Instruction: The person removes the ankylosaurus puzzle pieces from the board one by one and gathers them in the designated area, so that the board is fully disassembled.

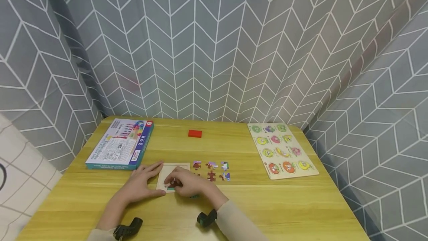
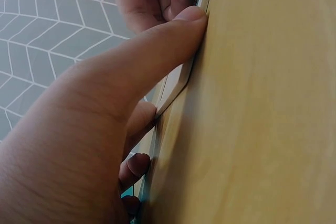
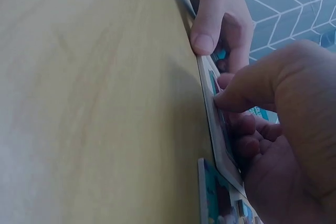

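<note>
A small pale wooden puzzle tray [image 1: 167, 174] lies on the table in the head view. My left hand [image 1: 138, 183] spans its left side, index finger extended toward the upper corner. Its thumb [image 2: 178, 32] presses on the near edge in the left wrist view. My right hand [image 1: 188, 182] has curled fingers over the tray and pinches a brown and green jigsaw piece [image 1: 171, 188] at the tray's near side; the fingers hide much of it. Several loose jigsaw pieces [image 1: 211, 176] lie right of the tray. Another piece [image 3: 212, 192] rests beside the tray's near edge.
A boxed set [image 1: 118, 144] lies at the left of the table. A red block [image 1: 195, 133] sits toward the back. At the right is a fruit puzzle board [image 1: 282, 151]. A grey patterned curtain [image 1: 207, 47] hangs behind the wooden table [image 1: 284, 207].
</note>
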Demonstrator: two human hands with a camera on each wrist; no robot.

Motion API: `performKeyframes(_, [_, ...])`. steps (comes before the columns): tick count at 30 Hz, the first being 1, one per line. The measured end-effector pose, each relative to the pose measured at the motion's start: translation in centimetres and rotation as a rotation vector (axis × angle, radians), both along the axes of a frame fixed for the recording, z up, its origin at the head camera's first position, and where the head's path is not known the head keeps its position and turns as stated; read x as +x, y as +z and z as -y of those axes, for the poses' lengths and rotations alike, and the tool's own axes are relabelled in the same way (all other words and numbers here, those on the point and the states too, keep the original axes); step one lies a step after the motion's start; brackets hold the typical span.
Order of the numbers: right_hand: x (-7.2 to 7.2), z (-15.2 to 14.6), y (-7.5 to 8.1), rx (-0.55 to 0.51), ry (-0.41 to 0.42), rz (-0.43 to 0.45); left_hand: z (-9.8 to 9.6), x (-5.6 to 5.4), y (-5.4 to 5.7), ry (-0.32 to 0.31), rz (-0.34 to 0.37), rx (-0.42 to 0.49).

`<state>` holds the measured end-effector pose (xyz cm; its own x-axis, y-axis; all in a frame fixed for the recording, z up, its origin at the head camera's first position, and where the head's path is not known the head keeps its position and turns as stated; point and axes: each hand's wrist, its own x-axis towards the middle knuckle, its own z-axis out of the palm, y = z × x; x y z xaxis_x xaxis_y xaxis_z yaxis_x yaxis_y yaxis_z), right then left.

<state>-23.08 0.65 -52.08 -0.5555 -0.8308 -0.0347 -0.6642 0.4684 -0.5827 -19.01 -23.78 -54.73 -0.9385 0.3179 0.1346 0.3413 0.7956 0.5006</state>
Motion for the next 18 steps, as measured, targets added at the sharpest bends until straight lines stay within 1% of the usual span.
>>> performKeyframes(3, [-0.13, -0.11, 0.0, 0.0, 0.012, 0.008, 0.01, -0.03, 0.02, 0.001, -0.001, -0.001])
performKeyframes(8, [-0.14, 0.01, 0.1, 0.022, 0.022, -0.003, 0.04, 0.0, -0.06, 0.001, -0.003, 0.003])
performKeyframes(18, [-0.28, 0.23, 0.07, 0.022, 0.019, 0.036, 0.08, -0.01, -0.14, -0.002, -0.006, 0.005])
